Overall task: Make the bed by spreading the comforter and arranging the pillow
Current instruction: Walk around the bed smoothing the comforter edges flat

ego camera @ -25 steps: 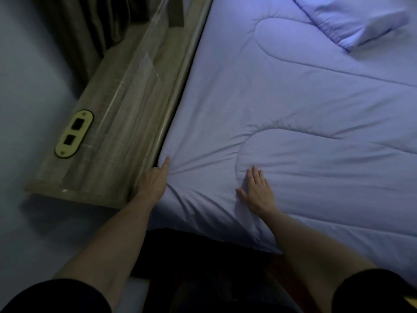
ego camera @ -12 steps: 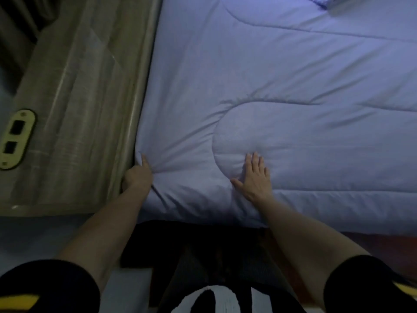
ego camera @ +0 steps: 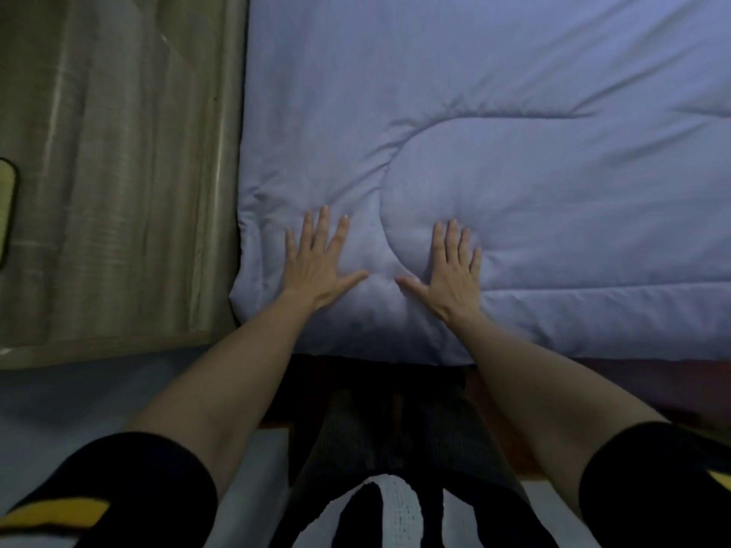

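Note:
A pale blue quilted comforter [ego camera: 494,112] covers the bed and fills the upper right of the head view, with a curved stitched seam near its front left corner. My left hand [ego camera: 318,263] lies flat on that corner, palm down, fingers spread. A short way to its right, my right hand [ego camera: 453,267] presses flat on the padded lobe inside the seam, fingers apart. Neither hand holds any cloth. The two thumbs point toward each other with a small gap between them. No pillow is in view.
A wooden side ledge [ego camera: 118,172] runs along the bed's left edge, with a yellowish socket plate [ego camera: 6,215] at the frame's left border. Pale floor [ego camera: 99,393] lies below it. Dark bed base shows under the comforter's front edge.
My left hand left the gap at the comforter's corner and now lies flat and spread on top. The view tilted further down, so the pillow dropped out of sight. My right hand stayed flat.

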`<state>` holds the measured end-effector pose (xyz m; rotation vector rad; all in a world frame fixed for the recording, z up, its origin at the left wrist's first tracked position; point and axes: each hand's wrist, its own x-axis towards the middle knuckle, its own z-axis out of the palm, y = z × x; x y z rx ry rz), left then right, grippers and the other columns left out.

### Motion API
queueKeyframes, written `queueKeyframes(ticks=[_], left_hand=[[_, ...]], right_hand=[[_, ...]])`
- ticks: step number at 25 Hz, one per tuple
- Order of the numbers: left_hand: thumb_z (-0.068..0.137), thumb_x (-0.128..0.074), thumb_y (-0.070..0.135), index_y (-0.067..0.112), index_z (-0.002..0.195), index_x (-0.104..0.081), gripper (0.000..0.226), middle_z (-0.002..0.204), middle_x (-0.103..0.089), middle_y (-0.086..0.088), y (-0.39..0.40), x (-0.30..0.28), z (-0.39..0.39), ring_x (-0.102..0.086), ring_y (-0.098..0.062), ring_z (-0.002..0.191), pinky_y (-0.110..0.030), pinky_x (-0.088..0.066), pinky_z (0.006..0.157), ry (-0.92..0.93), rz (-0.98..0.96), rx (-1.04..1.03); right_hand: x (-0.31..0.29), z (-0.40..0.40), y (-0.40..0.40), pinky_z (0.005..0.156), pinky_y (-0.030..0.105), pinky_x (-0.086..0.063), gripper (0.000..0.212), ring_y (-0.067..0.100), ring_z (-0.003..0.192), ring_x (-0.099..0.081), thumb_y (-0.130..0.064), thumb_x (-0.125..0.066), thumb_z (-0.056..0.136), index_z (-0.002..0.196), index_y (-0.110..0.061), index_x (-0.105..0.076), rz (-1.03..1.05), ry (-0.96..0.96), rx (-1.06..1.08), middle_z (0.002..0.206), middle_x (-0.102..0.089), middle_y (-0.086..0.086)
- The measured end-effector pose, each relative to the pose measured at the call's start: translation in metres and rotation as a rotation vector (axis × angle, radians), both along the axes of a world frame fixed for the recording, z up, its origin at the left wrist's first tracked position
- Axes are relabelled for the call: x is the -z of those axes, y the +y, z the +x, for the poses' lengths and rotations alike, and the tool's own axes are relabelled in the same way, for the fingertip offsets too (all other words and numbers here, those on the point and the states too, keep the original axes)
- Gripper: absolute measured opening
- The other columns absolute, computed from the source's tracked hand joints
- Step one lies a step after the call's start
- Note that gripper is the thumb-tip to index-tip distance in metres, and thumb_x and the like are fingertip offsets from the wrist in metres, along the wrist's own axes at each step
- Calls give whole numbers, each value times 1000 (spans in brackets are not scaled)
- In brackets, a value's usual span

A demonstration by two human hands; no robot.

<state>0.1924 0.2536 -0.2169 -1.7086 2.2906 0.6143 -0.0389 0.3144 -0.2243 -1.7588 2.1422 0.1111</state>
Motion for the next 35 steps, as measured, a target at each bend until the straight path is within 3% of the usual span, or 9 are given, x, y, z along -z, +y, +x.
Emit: queueKeyframes(ticks=[3, 8, 11, 15, 19, 23, 28, 31, 35], left_hand=[[53, -56, 86, 26, 153, 12, 135, 160, 18, -10, 28, 17, 0, 15, -34, 148, -64, 4, 112, -167, -7, 55], [50, -76, 69, 26, 152, 12, 142, 161, 14, -12, 43, 25, 6, 11, -34, 149, -64, 1, 113, -219, -112, 53], [48, -73, 74, 24, 153, 12, 143, 161, 13, -12, 43, 19, 5, 10, -35, 149, -63, 5, 112, -186, -113, 111], [64, -52, 83, 14, 154, -3, 123, 162, -4, -11, 28, 4, -39, -4, -32, 150, -61, -3, 114, -36, -206, 415], [84, -27, 71, 11, 154, -7, 95, 162, -3, -10, 6, -5, -147, -2, -26, 151, -54, -3, 119, 119, -192, 304], [69, -38, 85, 17, 155, -1, 116, 162, 4, -11, 26, 24, -194, 5, -31, 150, -59, 5, 117, 23, -153, 318], [49, -60, 84, 18, 154, 1, 139, 162, -1, -16, 76, 41, -196, -1, -36, 149, -64, -5, 116, -123, -232, 407], [47, -66, 79, 16, 154, -1, 140, 161, -3, -17, 90, 39, -205, -4, -36, 149, -62, -6, 117, -120, -242, 338], [59, -53, 84, 10, 153, -8, 128, 161, -11, -16, 93, 29, -233, -10, -30, 149, -57, -8, 118, 4, -223, 439]], right_hand=[[13, 4, 23, 116, 56, -3, 122, 35, 149, 1, -86, -44, 66, 155, -16, 1, 16, 53, 7, 162, 4, 10], [23, -8, 66, 119, 52, -4, 127, 35, 149, -2, -73, -64, 62, 155, -16, 0, 16, 100, -47, 163, 0, 11], [22, -31, 80, 119, 49, -10, 119, 33, 149, -8, -62, -70, 66, 155, -15, -8, -12, 52, -120, 163, -6, 10], [13, -85, 76, 119, 46, -15, 89, 30, 147, -19, -64, -46, 84, 151, -9, -26, -186, -37, -111, 159, -23, 11], [14, -131, 41, 119, 50, -13, 81, 31, 149, -13, -60, -34, 91, 154, -12, -19, -173, 64, 112, 161, -16, 9], [37, -151, 55, 119, 54, -8, 84, 31, 149, -8, -70, -29, 89, 155, -21, -12, -129, 159, 284, 163, -10, 5], [52, -171, 115, 119, 56, -7, 95, 31, 150, -7, -79, -32, 84, 155, -19, -13, -130, 147, 169, 162, -11, 6], [45, -191, 126, 119, 54, -10, 103, 29, 150, -9, -79, -44, 78, 154, -15, -18, -176, 75, 62, 162, -14, 8], [30, -233, 127, 120, 50, -10, 97, 27, 149, -16, -74, -49, 80, 152, -13, -26, -282, -27, 110, 160, -22, 8]])
